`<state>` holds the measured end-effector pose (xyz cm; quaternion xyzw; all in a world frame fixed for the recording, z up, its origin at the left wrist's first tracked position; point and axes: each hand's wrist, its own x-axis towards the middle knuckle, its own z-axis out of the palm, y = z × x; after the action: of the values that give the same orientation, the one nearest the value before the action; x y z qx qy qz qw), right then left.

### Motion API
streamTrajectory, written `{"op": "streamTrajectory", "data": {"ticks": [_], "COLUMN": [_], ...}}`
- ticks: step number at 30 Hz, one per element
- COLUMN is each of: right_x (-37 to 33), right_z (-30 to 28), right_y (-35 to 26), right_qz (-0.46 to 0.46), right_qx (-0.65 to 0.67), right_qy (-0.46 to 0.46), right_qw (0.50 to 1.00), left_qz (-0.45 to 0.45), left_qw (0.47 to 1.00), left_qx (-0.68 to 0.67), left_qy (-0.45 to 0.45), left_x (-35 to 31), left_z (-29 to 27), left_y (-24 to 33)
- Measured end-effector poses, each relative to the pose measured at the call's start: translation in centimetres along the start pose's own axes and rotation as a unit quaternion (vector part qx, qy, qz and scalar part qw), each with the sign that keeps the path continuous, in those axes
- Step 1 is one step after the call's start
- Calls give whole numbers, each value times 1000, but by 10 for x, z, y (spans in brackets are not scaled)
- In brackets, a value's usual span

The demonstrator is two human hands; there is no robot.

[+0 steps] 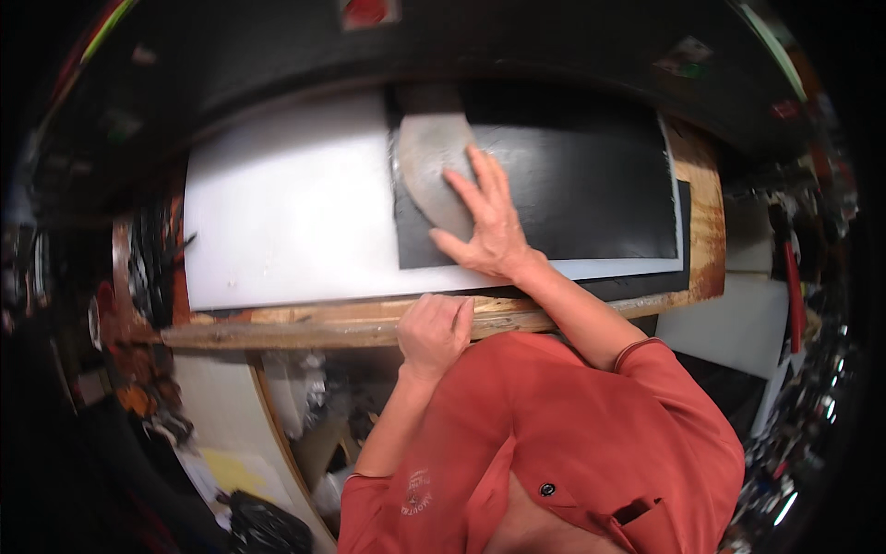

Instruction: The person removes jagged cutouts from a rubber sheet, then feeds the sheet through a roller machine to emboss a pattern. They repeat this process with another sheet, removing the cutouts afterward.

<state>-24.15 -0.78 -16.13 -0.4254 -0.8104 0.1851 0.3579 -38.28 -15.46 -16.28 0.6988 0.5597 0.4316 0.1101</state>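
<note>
A greyish, sole-shaped flat piece (426, 152) lies on a black sheet (581, 185), near the sheet's left edge. My right hand (489, 222) rests on it with fingers spread, the fingertips on the piece's right side and the thumb by its lower end. Under the black sheet is a white board (286, 203), bare on its left half. At the bench's front edge, my left hand (435, 331) is curled into a fist close to my body. Anything inside that fist is hidden.
The wooden bench (706, 231) has a worn front edge. Another dark sheet (637, 282) shows beneath the white board. Dark, stringy items (152, 254) hang at the left end. Below stand a pale panel (221, 406) and a black plastic bag (268, 524). White panels (715, 323) stand at right.
</note>
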Motion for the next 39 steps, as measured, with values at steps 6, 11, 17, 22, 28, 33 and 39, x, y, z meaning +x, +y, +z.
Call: {"op": "streamTrajectory", "data": {"ticks": [6,11,17,22,28,33,39], "right_x": [2,-11,-29,-124,-155,-152,-155], "right_z": [-35,-170,-228,-176,-129,-133,-127], "right_y": [3,43,81,77,83,79,82], "right_qz": [58,72,63,177,149,81,73], "right_qx": [140,44,-43,-27,-117,-131,-160], "right_qy": [50,363,347,305,175,158,144], "right_qw": [987,928,935,935,966,975,974], "left_qz": [25,11,-22,-23,-54,-35,44], "left_qw": [998,996,993,992,990,991,985], "left_qx": [63,83,112,108,112,111,-91], "left_qy": [16,44,40,61,67,63,142], "left_x": [-4,-3,7,15,17,12,38], "left_z": [9,3,6,8,12,10,-65], "left_y": [-22,-33,-41,-37,-37,-45,58]}}
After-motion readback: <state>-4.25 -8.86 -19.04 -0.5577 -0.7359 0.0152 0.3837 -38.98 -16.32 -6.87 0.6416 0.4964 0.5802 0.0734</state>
